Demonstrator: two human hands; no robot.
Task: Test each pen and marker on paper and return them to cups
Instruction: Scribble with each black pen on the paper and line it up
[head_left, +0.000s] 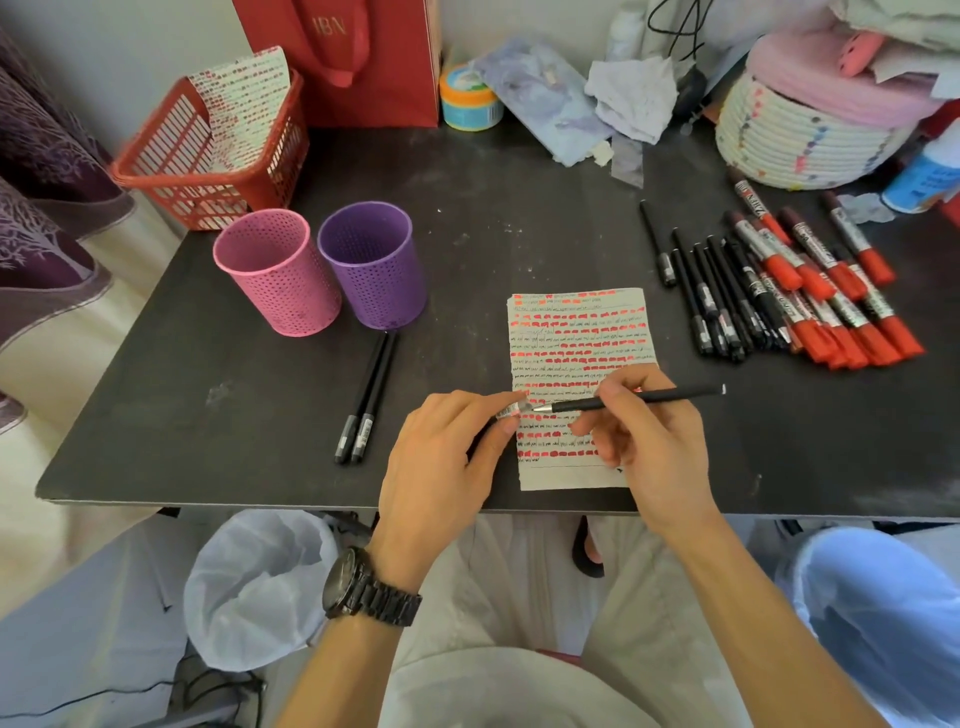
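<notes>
Right hand (644, 431) holds the pen (634, 399); left hand (447, 457) pinches its cap (511, 412) over the paper (576, 312) near the table's front edge. Misaligned capping could ink fingers.

Home: cluttered table (260, 415), curtain (47, 171), gift bag (363, 62).

Two perforated cups stand at centre left of the frame, one pink cup (278, 270) and one purple cup (375, 264). Two black pens (366, 397) lie side by side just below the purple one. One sheet of paper (579, 332) sits at the centre, covered in red and black marks. One uncapped pen (636, 399) is held above it, and one pen cap (511, 410) is pinched beside its tip. At the right, a heap holds roughly eight black pens (711, 296) and roughly ten red-capped markers (826, 301); overlap prevents an exact count. One red basket (208, 156) stands at upper left.
</notes>
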